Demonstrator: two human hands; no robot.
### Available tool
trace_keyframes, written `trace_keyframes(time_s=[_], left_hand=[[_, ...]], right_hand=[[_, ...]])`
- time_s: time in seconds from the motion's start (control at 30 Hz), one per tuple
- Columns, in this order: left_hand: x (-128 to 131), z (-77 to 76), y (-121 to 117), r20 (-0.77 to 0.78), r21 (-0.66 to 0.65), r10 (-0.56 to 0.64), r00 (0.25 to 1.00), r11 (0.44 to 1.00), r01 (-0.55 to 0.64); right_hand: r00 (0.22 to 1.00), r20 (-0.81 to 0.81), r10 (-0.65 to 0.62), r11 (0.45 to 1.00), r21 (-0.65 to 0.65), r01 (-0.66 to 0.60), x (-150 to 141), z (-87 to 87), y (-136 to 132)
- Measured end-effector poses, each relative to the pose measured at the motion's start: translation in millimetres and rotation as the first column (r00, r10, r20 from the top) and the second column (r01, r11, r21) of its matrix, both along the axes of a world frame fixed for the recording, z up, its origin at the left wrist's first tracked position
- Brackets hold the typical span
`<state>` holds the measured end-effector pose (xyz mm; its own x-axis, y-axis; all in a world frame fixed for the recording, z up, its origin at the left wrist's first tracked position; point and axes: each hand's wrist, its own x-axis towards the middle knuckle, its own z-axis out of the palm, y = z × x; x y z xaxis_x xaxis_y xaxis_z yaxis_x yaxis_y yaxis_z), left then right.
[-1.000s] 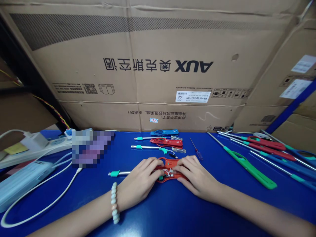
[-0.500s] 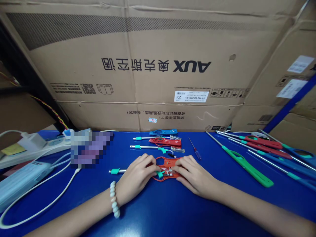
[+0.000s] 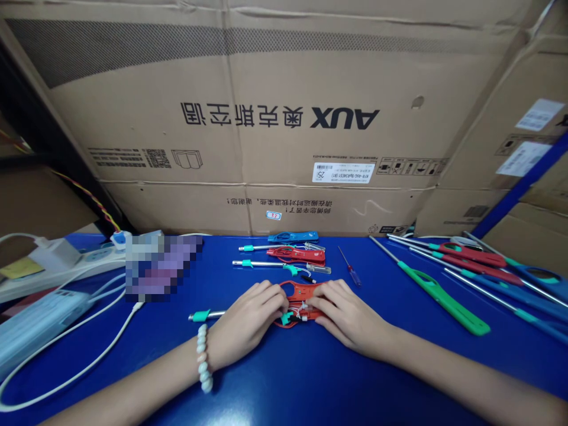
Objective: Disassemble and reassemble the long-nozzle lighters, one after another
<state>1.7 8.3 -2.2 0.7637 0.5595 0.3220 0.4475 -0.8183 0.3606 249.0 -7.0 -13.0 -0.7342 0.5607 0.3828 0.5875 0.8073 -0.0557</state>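
A red lighter shell [image 3: 300,291], split into two halves, lies on the blue table between my hands. My left hand [image 3: 255,307], with a bead bracelet at its wrist, has its fingers closed around the lighter's inner assembly beside the green trigger [image 3: 286,318]. Left of this hand sticks out the metal lighter tube [image 3: 214,315] with its green collar. Closed over the right end of the shell is my right hand [image 3: 344,310], its fingertips by the white wires [image 3: 303,307]. A small black piece [image 3: 296,318] shows beside the trigger. My fingers partly hide the lower half.
Behind my hands lie a red lighter shell [image 3: 306,256], a blue shell [image 3: 293,236], metal tubes [image 3: 261,264] and a purple screwdriver [image 3: 350,269]. Several long lighters [image 3: 448,299] lie at right. Power strips and a cable [image 3: 75,378] occupy the left; a carton [image 3: 275,136] stands behind.
The metal tube and green trigger have shifted a little left and down in the shell. The black piece beside the trigger shows more clearly. My right hand has barely moved.
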Motion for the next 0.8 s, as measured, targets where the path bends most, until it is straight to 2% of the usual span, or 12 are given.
trace_keyframes(time_s=[0.2,0.43,0.67,0.8], left_hand=[[-0.7,0.3,-0.3,0.014,0.001,-0.017,1.000,1.000,0.017],[-2.5,-0.8,-0.7,0.069,-0.079,0.009,0.998,0.997,-0.004],[-2.7,-1.3,-0.8,0.088,-0.054,0.050,0.995,0.998,-0.045],[-4.4,-0.4,-1.4,0.115,-0.050,0.013,0.993,0.999,-0.007]], right_hand=[[1.000,0.009,-0.006,1.000,0.002,0.006,0.8,-0.3,0.4],[1.000,0.018,-0.006,1.000,-0.002,0.006,0.8,-0.7,0.4],[1.000,0.013,-0.004,1.000,-0.008,0.005,1.6,-0.9,0.7],[1.000,0.014,-0.009,1.000,-0.006,0.009,1.5,-1.3,0.5]])
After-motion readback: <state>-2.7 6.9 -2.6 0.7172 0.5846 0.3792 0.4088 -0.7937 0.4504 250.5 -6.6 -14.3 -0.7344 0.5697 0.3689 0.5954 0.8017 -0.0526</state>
